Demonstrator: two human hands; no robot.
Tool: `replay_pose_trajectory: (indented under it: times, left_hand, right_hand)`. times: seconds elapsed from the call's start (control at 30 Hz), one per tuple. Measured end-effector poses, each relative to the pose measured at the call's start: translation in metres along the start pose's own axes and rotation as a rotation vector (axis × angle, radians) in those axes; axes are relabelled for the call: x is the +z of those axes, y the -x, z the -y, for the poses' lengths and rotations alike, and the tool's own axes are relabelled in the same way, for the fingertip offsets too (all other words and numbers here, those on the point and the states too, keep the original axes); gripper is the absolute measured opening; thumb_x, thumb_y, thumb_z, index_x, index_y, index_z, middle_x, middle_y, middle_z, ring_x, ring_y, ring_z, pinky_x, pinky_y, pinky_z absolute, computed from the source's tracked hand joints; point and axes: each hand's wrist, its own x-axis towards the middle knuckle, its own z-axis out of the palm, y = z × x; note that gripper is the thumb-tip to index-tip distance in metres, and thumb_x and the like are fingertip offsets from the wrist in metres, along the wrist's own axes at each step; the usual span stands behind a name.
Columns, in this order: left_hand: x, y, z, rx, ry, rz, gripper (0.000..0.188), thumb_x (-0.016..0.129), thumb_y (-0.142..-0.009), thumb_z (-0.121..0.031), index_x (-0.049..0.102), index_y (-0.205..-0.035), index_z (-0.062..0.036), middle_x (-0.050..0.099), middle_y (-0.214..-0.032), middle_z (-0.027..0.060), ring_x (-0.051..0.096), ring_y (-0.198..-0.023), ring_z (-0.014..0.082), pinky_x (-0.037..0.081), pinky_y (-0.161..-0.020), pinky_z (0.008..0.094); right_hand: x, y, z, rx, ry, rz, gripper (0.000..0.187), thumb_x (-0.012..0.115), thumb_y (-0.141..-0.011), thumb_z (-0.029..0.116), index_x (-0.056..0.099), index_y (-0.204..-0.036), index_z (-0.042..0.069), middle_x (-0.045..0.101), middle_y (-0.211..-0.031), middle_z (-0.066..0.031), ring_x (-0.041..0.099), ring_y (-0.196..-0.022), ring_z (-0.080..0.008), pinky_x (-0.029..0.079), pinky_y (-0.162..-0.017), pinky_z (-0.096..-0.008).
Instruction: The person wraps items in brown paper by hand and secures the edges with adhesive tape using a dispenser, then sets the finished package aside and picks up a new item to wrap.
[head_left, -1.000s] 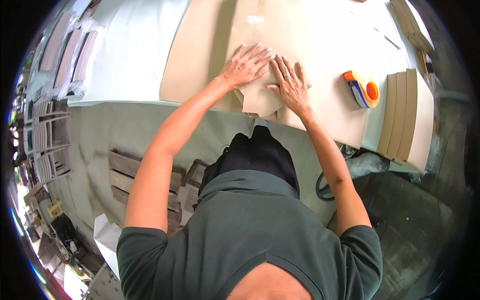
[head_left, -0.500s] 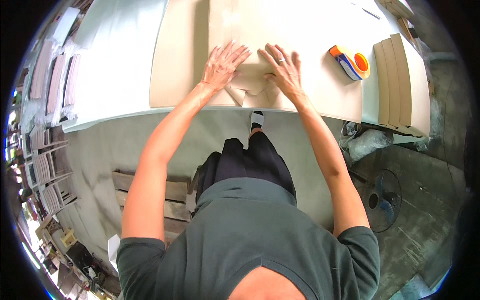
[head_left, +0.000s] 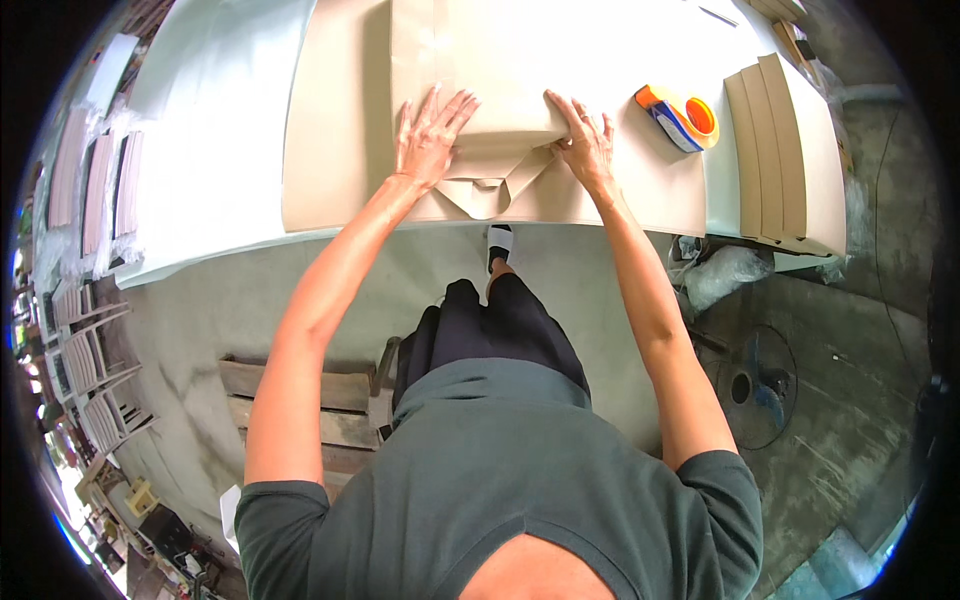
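Observation:
A flat package wrapped in brown kraft paper (head_left: 490, 70) lies on the table in front of me, on a larger brown sheet (head_left: 330, 130). Its near end bears creased folds, and a pointed flap (head_left: 480, 200) hangs loose toward the table edge. My left hand (head_left: 428, 142) rests with spread fingers on the package's near left part. At the near right corner, my right hand (head_left: 588, 148) presses on the paper with fingers stretched out, its thumb beside the fold. To the right of that hand lies an orange and blue tape dispenser (head_left: 680, 120).
Brown folded cardboard pieces (head_left: 790, 150) are stacked at the table's right end. Clear plastic wrapping (head_left: 728, 280) bulges below them. A fan (head_left: 752, 388) stands on the floor at right, a wooden pallet (head_left: 300, 400) at left. Shelved stacks (head_left: 95, 190) line the far left.
My hands have moved apart, the left slightly left and the right toward the package's corner. The near-end folds have opened up, and a pointed flap now sticks out.

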Motion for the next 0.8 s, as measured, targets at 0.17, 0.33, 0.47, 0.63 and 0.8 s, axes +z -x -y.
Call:
replay_pose_trajectory:
  times: [0.17, 0.33, 0.47, 0.63, 0.8]
  left_hand:
    - [-0.006, 0.001, 0.004, -0.004, -0.058, 0.046, 0.098, 0.08, -0.067, -0.016, 0.027, -0.148, -0.0341, 0.03, -0.152, -0.0096, 0.028, -0.141, 0.0285, 0.025, -0.111, 0.0603]
    - [-0.007, -0.009, 0.003, 0.035, -0.037, 0.073, 0.099, 0.082, -0.066, -0.027, 0.027, -0.147, -0.0361, 0.029, -0.153, -0.0093, 0.028, -0.141, 0.0297, 0.027, -0.111, 0.0608]
    - [-0.004, -0.018, 0.003, 0.021, -0.094, 0.052, 0.101, 0.083, -0.062, -0.036, 0.028, -0.147, -0.0378, 0.029, -0.153, -0.0091, 0.028, -0.14, 0.0308, 0.029, -0.109, 0.0609]
    - [-0.002, -0.018, 0.004, 0.013, -0.104, 0.067, 0.102, 0.084, -0.061, -0.035, 0.028, -0.147, -0.0375, 0.028, -0.153, -0.0094, 0.028, -0.14, 0.0303, 0.029, -0.109, 0.0611]
    - [-0.001, -0.018, 0.007, 0.016, -0.093, 0.044, 0.104, 0.084, -0.061, -0.034, 0.026, -0.147, -0.0377, 0.028, -0.153, -0.0094, 0.028, -0.14, 0.03, 0.029, -0.109, 0.0606]
  right_hand:
    - [0.003, 0.0, 0.011, 0.032, -0.116, 0.049, 0.087, 0.081, -0.069, 0.035, 0.036, -0.144, 0.032, 0.043, -0.141, -0.0194, 0.038, -0.133, -0.0336, 0.022, -0.11, -0.0552]
    - [0.02, 0.0, 0.002, -0.002, -0.088, -0.067, 0.089, 0.08, -0.067, 0.042, 0.036, -0.143, 0.027, 0.041, -0.143, -0.0195, 0.037, -0.133, -0.0355, 0.024, -0.109, -0.0527]
    - [0.003, 0.005, 0.012, -0.102, -0.032, -0.158, 0.082, 0.078, -0.072, 0.034, 0.038, -0.143, 0.021, 0.041, -0.143, -0.0173, 0.038, -0.133, -0.0352, 0.024, -0.109, -0.0538]
    - [0.01, 0.083, 0.026, -0.337, -0.036, -0.007, 0.072, 0.067, -0.081, 0.033, 0.039, -0.142, 0.008, 0.029, -0.153, -0.0098, 0.028, -0.141, -0.0267, 0.019, -0.115, -0.0502]
    - [0.004, 0.084, 0.029, -0.328, 0.054, 0.192, 0.063, 0.057, -0.088, 0.039, 0.043, -0.139, 0.004, 0.037, -0.149, -0.01, 0.028, -0.141, -0.025, 0.019, -0.117, -0.0464]
